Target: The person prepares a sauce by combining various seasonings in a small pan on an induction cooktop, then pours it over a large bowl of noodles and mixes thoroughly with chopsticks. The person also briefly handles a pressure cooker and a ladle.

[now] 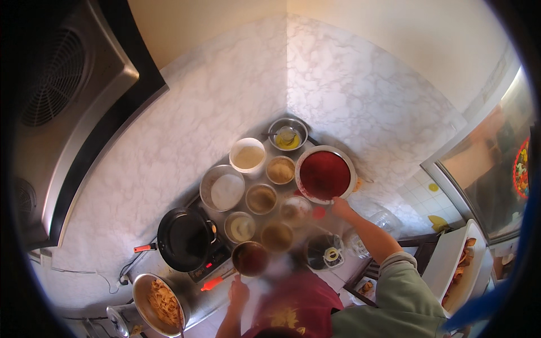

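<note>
My right hand (341,208) is at the near rim of a large pale tub (301,186) of deep red powder, its fingers closed on the rim. Below the near edge of a small metal pot (249,258) with dark reddish contents, my left hand (239,292) is closed around what looks like a thin handle at that edge. Just left of it lies a spatula or brush with an orange handle (211,284). Bowls of brown powder (261,199), tan powder (280,170) and white grains (227,192) stand between the hands and the wall corner.
A black frying pan (184,239) sits on an induction cooker (210,265). At lower left is a steel bowl of flat strips (164,302). A whisk rests in a bowl with yellow liquid (287,141). Clear plastic containers (359,245) and a white bin (444,264) are at right.
</note>
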